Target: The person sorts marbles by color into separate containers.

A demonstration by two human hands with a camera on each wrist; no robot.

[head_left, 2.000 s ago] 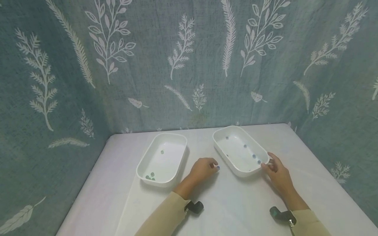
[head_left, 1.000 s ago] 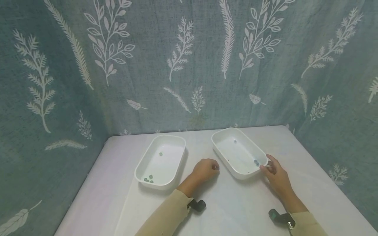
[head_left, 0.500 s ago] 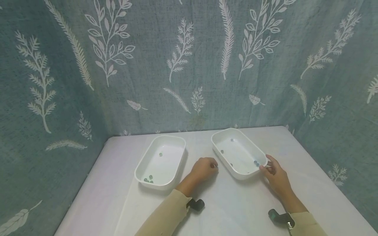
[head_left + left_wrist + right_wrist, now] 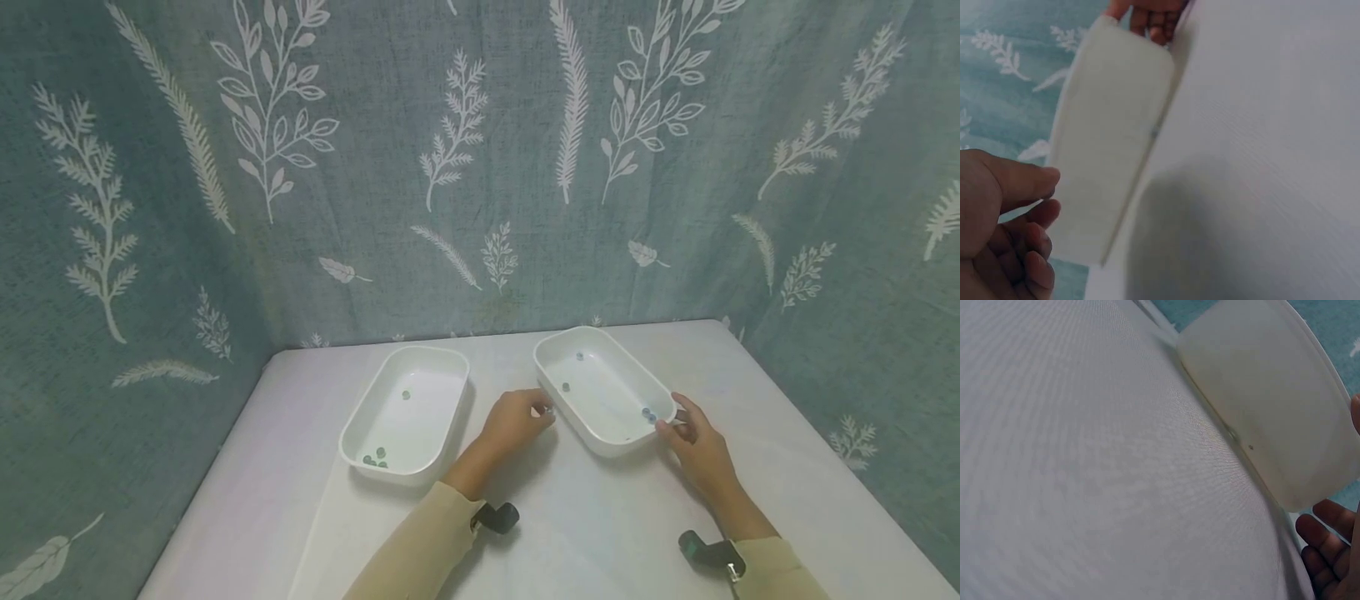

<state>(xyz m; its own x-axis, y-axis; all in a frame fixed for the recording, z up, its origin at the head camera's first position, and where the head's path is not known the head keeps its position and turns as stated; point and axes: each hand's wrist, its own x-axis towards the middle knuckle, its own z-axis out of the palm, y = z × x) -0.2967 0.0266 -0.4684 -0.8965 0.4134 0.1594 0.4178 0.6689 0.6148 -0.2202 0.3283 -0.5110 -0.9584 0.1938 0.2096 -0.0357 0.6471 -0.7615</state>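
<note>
My left hand (image 4: 510,425) is just left of the right-hand white tub (image 4: 603,442), its thumb and forefinger pinching a small marble (image 4: 550,410) that is mostly hidden by the fingertips. The same hand (image 4: 1004,212) shows in the left wrist view with its other fingers curled. At the tub's near right corner, my right hand (image 4: 701,454) grips the rim between thumb and fingers. Inside that tub lie several marbles: bluish ones (image 4: 647,412) by the right hand, a greenish one (image 4: 566,387) along the left wall and a bluish one (image 4: 580,356) farther back.
A second white tub (image 4: 392,475) stands to the left, holding several green marbles (image 4: 381,452), mostly in its near left corner. Both tubs are on a table with a white cloth (image 4: 592,517). A patterned blue-green curtain (image 4: 390,167) hangs behind and at the sides.
Marbles in the right tub have rolled to different spots. My left hand has risen slightly toward that tub's left wall. The right hand keeps its grip on the rim.
</note>
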